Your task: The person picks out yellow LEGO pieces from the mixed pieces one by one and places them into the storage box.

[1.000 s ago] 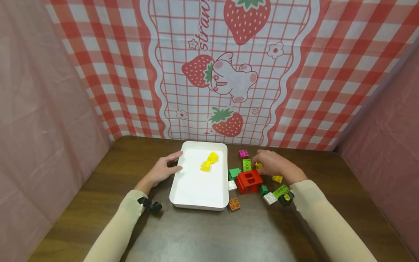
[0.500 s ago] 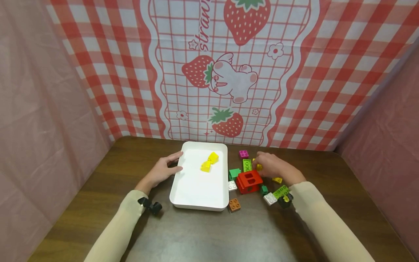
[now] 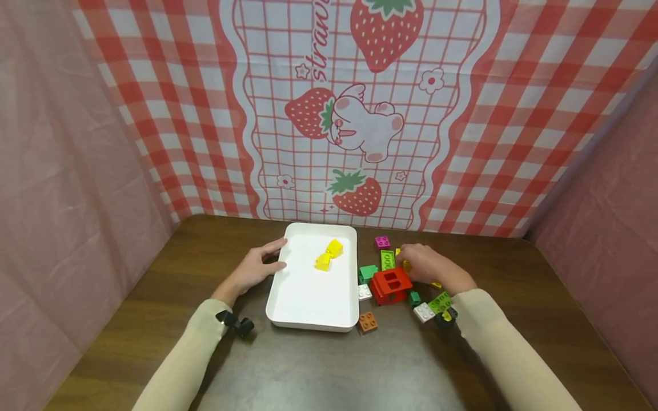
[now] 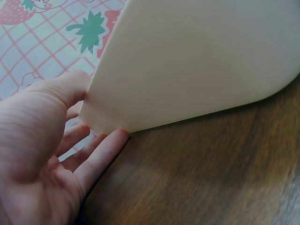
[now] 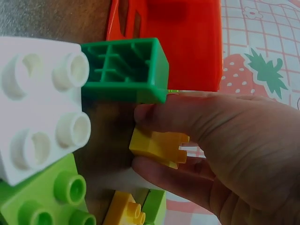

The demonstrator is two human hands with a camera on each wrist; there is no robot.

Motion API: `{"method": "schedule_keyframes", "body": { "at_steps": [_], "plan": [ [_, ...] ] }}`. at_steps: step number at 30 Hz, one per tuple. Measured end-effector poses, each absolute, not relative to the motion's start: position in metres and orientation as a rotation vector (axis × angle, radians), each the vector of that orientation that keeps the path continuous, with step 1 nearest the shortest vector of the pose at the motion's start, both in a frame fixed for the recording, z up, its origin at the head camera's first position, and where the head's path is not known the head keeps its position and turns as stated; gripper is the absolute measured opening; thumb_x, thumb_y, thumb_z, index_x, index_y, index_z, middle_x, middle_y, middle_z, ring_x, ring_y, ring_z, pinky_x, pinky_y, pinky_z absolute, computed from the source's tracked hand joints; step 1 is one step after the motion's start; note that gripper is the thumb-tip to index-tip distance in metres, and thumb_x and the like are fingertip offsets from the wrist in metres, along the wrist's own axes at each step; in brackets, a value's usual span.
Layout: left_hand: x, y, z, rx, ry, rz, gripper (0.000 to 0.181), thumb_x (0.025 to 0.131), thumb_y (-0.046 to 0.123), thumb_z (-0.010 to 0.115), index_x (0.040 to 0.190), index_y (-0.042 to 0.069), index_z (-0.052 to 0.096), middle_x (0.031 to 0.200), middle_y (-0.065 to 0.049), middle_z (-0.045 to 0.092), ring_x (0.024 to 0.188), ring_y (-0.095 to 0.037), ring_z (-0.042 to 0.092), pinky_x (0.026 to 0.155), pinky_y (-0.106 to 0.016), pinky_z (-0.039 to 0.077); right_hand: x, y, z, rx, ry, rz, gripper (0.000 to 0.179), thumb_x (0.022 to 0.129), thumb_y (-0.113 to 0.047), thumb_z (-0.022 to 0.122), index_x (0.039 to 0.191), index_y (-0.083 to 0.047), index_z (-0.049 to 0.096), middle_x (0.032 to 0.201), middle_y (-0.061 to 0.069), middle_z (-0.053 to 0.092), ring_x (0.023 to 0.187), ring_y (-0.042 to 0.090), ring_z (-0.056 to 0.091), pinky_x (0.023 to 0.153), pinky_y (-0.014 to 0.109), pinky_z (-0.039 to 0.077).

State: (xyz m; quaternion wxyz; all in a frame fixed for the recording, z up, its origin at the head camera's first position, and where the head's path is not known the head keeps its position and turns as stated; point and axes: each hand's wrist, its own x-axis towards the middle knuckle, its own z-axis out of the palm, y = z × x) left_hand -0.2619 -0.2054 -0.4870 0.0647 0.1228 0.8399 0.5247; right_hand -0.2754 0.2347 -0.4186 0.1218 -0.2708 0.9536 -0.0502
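My left hand (image 3: 252, 267) rests its fingertips and thumb against the left side of a white tray (image 3: 308, 308), as the left wrist view also shows. Inside the tray lie two yellow pieces (image 3: 323, 262). My right hand (image 3: 430, 267) reaches in behind a red window-frame block (image 3: 392, 285). Seen from the right wrist, its thumb and a finger pinch a yellow toy brick (image 5: 157, 146) from two sides. A dark green brick (image 5: 123, 70) lies right by the thumb, with a white brick (image 5: 42, 103) and a light green brick (image 5: 51, 199) nearby.
Between tray and right hand sit a green brick (image 3: 367, 273), another white brick (image 3: 364, 292) and a lime brick (image 3: 388, 260). A magenta brick (image 3: 382, 242) is farther back, a brown brick (image 3: 367, 322) nearer. A checked strawberry cloth (image 3: 354, 114) hangs behind the table (image 3: 319, 371).
My right hand has shifted slightly, and its wrist has moved a little left and partly covers the yellow brick on the right. My left hand and the tray stay in place.
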Motion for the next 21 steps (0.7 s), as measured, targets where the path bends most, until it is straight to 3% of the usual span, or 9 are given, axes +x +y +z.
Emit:
{"method": "schedule_keyframes", "body": {
  "at_steps": [4,9,21],
  "plan": [
    [-0.2618,-0.2054,-0.4865,0.358,2.529,1.587,0.069,0.108,0.013,0.075,0.171,0.007,0.047,0.183,-0.016,0.04,0.174,-0.043,0.032,0.142,-0.064,0.025,-0.2754,0.2331,-0.4192,-0.785,2.787,-0.156,0.026,0.095,0.005,0.08,0.118,-0.006,0.086,0.129,0.02,0.079,0.114,0.038,0.072,0.11,0.061,0.063],
    [-0.2625,-0.2053,-0.4865,0.358,2.536,1.579,0.069,0.108,0.012,0.075,0.171,0.006,0.047,0.183,-0.017,0.04,0.173,-0.043,0.033,0.141,-0.064,0.026,-0.2763,0.232,-0.4194,-0.794,2.78,-0.152,0.027,0.095,0.005,0.08,0.119,-0.006,0.086,0.115,0.013,0.079,0.099,0.027,0.069,0.103,0.055,0.067],
    [-0.2625,-0.2062,-0.4879,0.378,2.535,1.584,0.069,0.108,0.012,0.075,0.171,0.005,0.047,0.182,-0.018,0.04,0.173,-0.044,0.032,0.142,-0.064,0.025,-0.275,0.2307,-0.4184,-0.827,2.796,-0.135,0.026,0.094,0.007,0.079,0.116,-0.005,0.086,0.11,0.012,0.078,0.096,0.026,0.069,0.1,0.053,0.068]
  ]
}}
